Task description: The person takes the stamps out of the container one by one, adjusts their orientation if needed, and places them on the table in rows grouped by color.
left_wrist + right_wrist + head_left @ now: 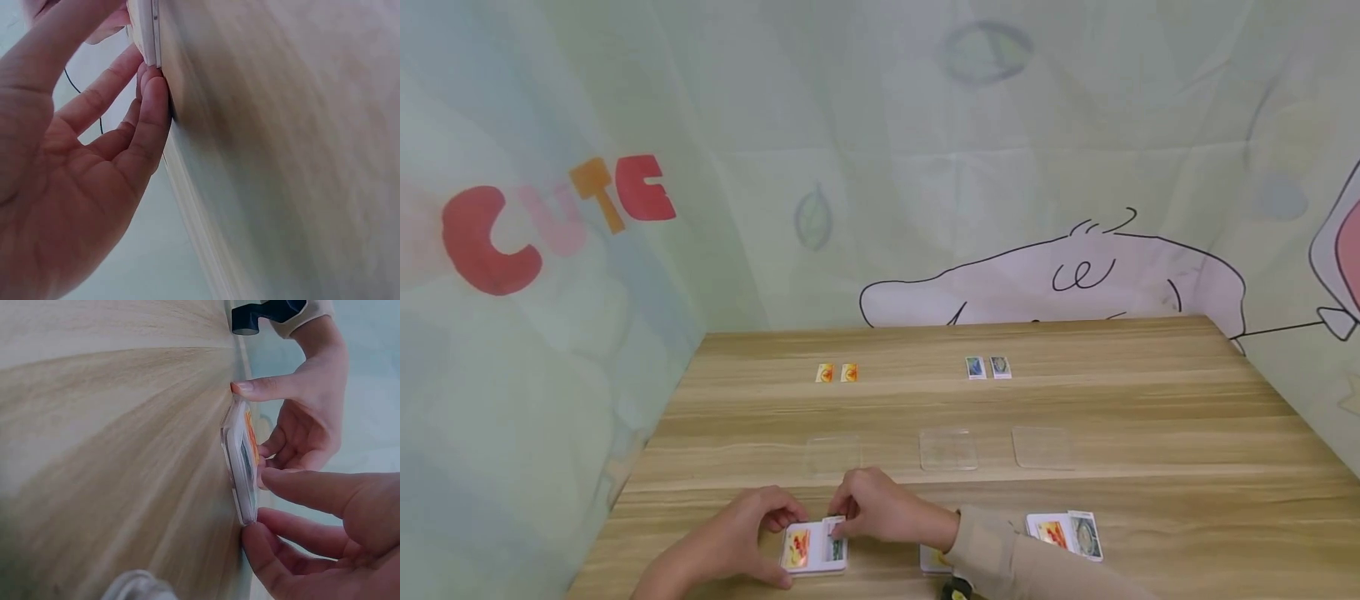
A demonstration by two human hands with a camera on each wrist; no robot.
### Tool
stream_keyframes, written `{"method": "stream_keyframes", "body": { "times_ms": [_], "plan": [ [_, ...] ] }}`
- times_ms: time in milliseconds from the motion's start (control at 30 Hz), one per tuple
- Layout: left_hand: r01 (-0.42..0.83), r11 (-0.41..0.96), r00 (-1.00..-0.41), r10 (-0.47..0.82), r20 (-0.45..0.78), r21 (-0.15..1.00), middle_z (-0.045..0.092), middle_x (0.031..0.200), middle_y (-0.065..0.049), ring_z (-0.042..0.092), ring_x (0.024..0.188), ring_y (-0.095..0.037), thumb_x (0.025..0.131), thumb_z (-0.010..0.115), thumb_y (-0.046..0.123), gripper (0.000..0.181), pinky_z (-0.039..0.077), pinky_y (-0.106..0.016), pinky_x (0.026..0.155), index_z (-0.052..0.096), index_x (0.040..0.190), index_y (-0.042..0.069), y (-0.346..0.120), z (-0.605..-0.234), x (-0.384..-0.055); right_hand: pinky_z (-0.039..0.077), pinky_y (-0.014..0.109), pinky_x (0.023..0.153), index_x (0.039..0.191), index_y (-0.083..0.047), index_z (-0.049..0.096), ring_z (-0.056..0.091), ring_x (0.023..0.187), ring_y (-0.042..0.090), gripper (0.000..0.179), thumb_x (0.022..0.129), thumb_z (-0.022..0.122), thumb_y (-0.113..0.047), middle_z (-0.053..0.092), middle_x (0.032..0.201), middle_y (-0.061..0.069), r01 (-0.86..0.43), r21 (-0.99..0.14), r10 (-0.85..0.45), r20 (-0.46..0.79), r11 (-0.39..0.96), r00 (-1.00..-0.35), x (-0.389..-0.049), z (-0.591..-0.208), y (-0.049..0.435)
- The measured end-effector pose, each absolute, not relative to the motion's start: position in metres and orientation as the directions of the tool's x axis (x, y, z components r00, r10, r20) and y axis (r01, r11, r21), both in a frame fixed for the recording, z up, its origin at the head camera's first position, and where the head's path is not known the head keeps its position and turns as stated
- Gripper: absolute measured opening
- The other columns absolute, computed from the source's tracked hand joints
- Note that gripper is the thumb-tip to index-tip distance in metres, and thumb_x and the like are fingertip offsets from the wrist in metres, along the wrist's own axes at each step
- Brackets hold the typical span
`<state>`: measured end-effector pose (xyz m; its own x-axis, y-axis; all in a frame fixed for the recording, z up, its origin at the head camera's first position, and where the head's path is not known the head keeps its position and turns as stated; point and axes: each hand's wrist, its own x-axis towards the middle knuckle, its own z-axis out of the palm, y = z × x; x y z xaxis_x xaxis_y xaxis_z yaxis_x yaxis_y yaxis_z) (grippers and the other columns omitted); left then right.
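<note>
A flat, square white case (815,546) lies near the table's front edge, with an orange picture card (798,548) on its left half. My left hand (741,533) holds the case from the left, thumb at the near corner and fingers along the far side. Between thumb and finger, my right hand (880,508) pinches a small green-grey picture card (834,548) over the case's right half. In the right wrist view the case (240,462) appears edge-on between both hands. Only the case's edge (150,34) shows in the left wrist view.
Farther right stands a similar case (1037,521) with a grey-green card (1085,535) overhanging its corner. Another case (934,560) is partly hidden by the right sleeve (992,550). Clear square covers (948,450) lie mid-table. Orange cards (825,372) and bluish-grey cards (975,367) lie behind.
</note>
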<state>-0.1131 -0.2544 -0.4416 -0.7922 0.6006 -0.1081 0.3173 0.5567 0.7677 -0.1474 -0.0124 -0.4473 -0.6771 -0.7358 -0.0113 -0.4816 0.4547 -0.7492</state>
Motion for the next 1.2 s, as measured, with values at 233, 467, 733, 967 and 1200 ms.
{"method": "stream_keyframes", "body": {
  "times_ms": [233, 467, 733, 967, 1200],
  "plan": [
    [0.316, 0.549, -0.795, 0.598, -0.100, 0.774, 0.063, 0.104, 0.006, 0.058, 0.091, -0.008, 0.066, 0.094, 0.029, 0.054, 0.052, -0.028, 0.080, 0.066, 0.109, 0.013, -0.2552, -0.4426, -0.1124, 0.046, 0.014, 0.061, 0.089, -0.004, 0.077, 0.052, 0.067, -0.002, 0.014, 0.078, 0.085, -0.008, 0.062, 0.076, -0.009, -0.474, -0.755, -0.733, -0.014, 0.454, -0.680, -0.1464, -0.4476, -0.0129],
    [0.315, 0.549, -0.796, 0.597, -0.099, 0.774, 0.063, 0.104, 0.005, 0.058, 0.091, -0.008, 0.066, 0.094, 0.029, 0.055, 0.052, -0.027, 0.081, 0.065, 0.109, 0.012, -0.2558, -0.4426, -0.1126, 0.046, 0.014, 0.063, 0.089, -0.005, 0.076, 0.052, 0.069, -0.001, 0.017, 0.077, 0.087, -0.009, 0.059, 0.077, -0.009, -0.451, -0.758, -0.718, -0.032, 0.471, -0.695, -0.1447, -0.4479, -0.0146],
    [0.322, 0.553, -0.798, 0.595, -0.094, 0.768, 0.062, 0.103, 0.006, 0.057, 0.091, -0.008, 0.065, 0.094, 0.030, 0.055, 0.051, -0.027, 0.081, 0.065, 0.109, 0.012, -0.2556, -0.4422, -0.1126, 0.045, 0.015, 0.063, 0.086, -0.005, 0.076, 0.051, 0.069, -0.001, 0.015, 0.077, 0.086, -0.011, 0.060, 0.076, -0.008, -0.434, -0.770, -0.706, -0.030, 0.468, -0.708, -0.1444, -0.4484, -0.0168],
    [0.319, 0.552, -0.797, 0.596, -0.097, 0.771, 0.062, 0.103, 0.005, 0.057, 0.091, -0.008, 0.065, 0.094, 0.029, 0.055, 0.051, -0.027, 0.081, 0.065, 0.109, 0.012, -0.2554, -0.4425, -0.1135, 0.045, 0.015, 0.063, 0.083, -0.004, 0.075, 0.049, 0.069, -0.002, 0.013, 0.077, 0.086, -0.008, 0.059, 0.074, -0.009, -0.424, -0.784, -0.696, -0.013, 0.453, -0.718, -0.1431, -0.4491, -0.0178],
    [0.313, 0.552, -0.796, 0.596, -0.103, 0.773, 0.062, 0.103, 0.006, 0.057, 0.090, -0.007, 0.065, 0.094, 0.029, 0.054, 0.051, -0.027, 0.080, 0.065, 0.108, 0.013, -0.2547, -0.4421, -0.1127, 0.046, 0.015, 0.063, 0.082, -0.004, 0.074, 0.050, 0.069, -0.001, 0.013, 0.077, 0.085, -0.005, 0.056, 0.073, -0.010, -0.406, -0.796, -0.687, -0.018, 0.449, -0.726, -0.1437, -0.4530, -0.0183]
  ]
}}
